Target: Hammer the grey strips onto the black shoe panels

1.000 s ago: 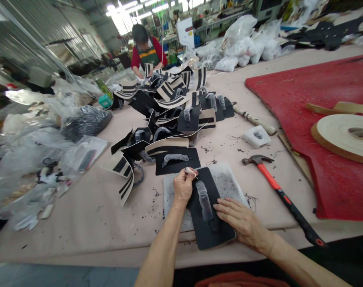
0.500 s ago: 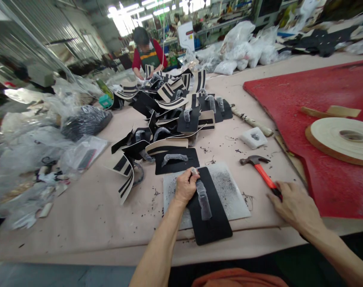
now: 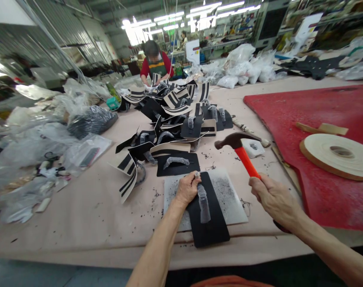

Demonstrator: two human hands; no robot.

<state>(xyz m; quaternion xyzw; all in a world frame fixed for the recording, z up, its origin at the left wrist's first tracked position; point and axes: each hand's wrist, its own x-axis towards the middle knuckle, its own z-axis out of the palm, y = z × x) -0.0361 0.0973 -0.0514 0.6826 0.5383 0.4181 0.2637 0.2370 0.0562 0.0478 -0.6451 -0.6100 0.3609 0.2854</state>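
A black flat piece [image 3: 209,227] with a grey strap [image 3: 203,203] lies on a grey speckled pad [image 3: 229,195] at the table's near edge. My left hand [image 3: 187,189] is closed round a small metal punch [image 3: 196,174] standing upright at the far end of the black piece. My right hand [image 3: 273,197] grips the orange handle of a hammer [image 3: 239,149], whose dark head is raised above the table, right of the punch.
A heap of black and striped pieces [image 3: 169,115] covers the table's middle. Plastic bags [image 3: 50,139] lie at the left. A red board [image 3: 318,119] with a tape roll [image 3: 336,155] is at the right. A person in a red top [image 3: 155,63] works at the far end.
My right hand left the black piece, took the hammer from the table and lifted it. My left hand has stayed on the punch.
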